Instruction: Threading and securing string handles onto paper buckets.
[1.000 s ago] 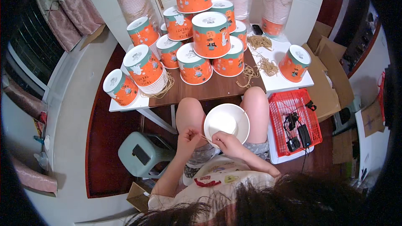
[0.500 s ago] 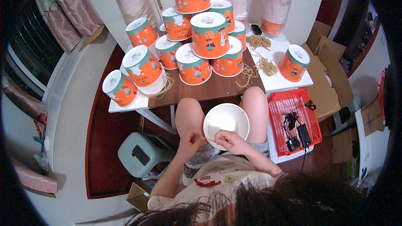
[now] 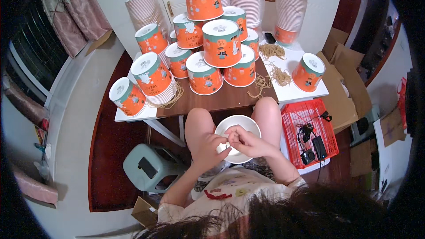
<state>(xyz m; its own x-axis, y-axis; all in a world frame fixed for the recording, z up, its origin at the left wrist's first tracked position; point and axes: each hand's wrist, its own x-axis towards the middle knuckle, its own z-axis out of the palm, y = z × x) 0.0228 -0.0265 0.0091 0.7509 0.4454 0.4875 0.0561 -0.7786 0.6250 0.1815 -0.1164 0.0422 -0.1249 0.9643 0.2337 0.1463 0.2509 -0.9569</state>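
A white-lined paper bucket (image 3: pixel 249 121) rests between my thighs with its open mouth up. My left hand (image 3: pixel 211 148) is closed at the bucket's left side, its fingers curled inward near the rim. Over the mouth, my right hand (image 3: pixel 246 142) is closed in a pinch. The fingertips of both hands nearly meet, and whatever they pinch is too small to make out. On the table ahead, orange and green printed paper buckets (image 3: pixel 222 44) are piled upside down. Tan cord loops (image 3: pixel 280 76) lie to the right of them.
A red plastic basket (image 3: pixel 290 126) with black cables and adapters stands at my right. Beside my left leg is a grey-green stool (image 3: pixel 133 159) with a dark phone-like object on top. Wrapped bucket stacks (image 3: pixel 290 6) stand at the table's back. Cardboard boxes (image 3: pixel 338 106) sit at the far right.
Both hands have moved up and inward over the bucket, with the right hand further across its mouth. The fingertips are closer together. The whole view has shifted slightly.
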